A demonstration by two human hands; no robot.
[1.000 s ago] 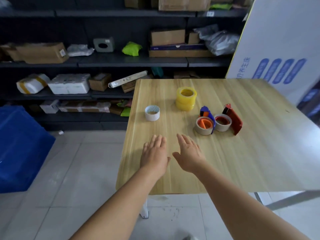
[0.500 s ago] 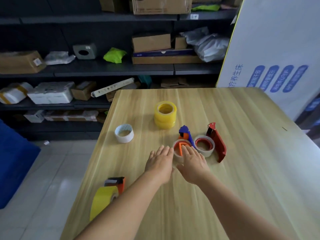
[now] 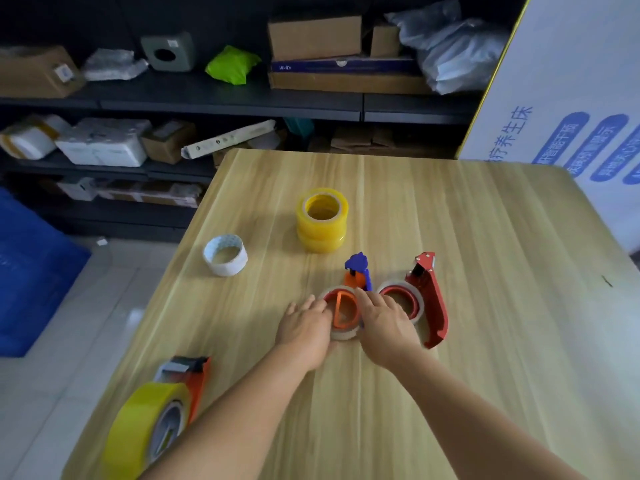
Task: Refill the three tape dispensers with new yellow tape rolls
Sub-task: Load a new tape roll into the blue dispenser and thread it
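A blue and orange tape dispenser (image 3: 356,271) lies mid-table with a nearly bare, pale roll (image 3: 341,332) on its orange hub. My left hand (image 3: 304,329) holds that roll at its left rim. On the right rim, my right hand (image 3: 384,320) has its fingers bent over the edge. Just to the right lies a red dispenser (image 3: 431,299) with a thin pale roll (image 3: 398,289). Two new yellow tape rolls (image 3: 322,220) stand stacked further back. At the near left edge, an orange dispenser (image 3: 194,375) carries a full yellow roll (image 3: 145,420).
A white, nearly empty tape core (image 3: 225,254) sits on the wooden table (image 3: 485,341) to the left of the yellow stack. Dark shelves (image 3: 207,98) with boxes and parcels stand behind. A white printed board (image 3: 571,98) leans at the right. A blue crate (image 3: 31,271) is on the floor at left.
Both hands moved forward from the table's front part to the blue and orange dispenser and closed in on its roll. The view shifted closer, bringing the near-left dispenser into sight.
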